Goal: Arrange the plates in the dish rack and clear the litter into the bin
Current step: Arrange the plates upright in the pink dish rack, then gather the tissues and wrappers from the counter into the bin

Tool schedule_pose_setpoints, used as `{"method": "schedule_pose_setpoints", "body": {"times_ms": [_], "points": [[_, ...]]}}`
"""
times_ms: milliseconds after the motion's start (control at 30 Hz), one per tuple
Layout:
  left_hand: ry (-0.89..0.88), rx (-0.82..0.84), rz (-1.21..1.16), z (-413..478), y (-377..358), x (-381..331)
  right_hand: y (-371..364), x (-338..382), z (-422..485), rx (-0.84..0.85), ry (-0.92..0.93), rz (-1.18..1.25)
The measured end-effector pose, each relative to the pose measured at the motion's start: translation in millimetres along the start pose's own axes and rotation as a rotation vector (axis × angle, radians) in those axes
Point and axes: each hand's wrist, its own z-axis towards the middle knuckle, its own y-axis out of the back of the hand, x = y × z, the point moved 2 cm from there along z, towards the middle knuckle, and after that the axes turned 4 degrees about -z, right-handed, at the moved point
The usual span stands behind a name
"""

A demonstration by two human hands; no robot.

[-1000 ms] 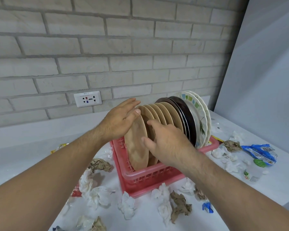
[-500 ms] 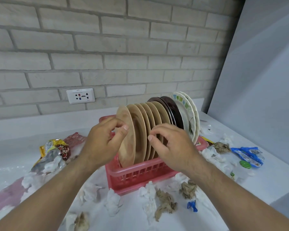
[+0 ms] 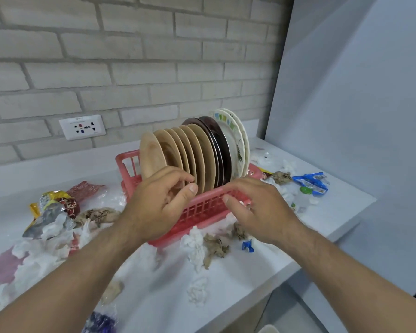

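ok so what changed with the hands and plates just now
Both hands drew back off the tan plates and let go; the left hand and right hand now hover loosely curled before the rack. Plates stayed upright in it, litter stayed on the counter.

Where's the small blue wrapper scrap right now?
Head view: the blue wrapper scrap lies on the counter right of centre, in front of the dish rack, beside the crumpled brown paper and near the right hand.
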Motion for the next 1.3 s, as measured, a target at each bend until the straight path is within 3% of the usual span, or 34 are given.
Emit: {"method": "schedule_pose_setpoints", "body": {"times_ms": [200,433,667,1300], "points": [[-0.019,0.142,0.042,18,-35,-32,42,-41,-15,0.018,-0.041,-0.053],[-0.022,0.182,0.103,55,-98,-64,83,-109,-13,0.060,-0.080,-0.030],[0.059,0.155,0.146,85,-161,-88,124,-174,4,0.114,-0.051,-0.071],[0.093,0.125,0.209,174,-207,-55,128,-257,71,0.130,-0.087,-0.115]]}}
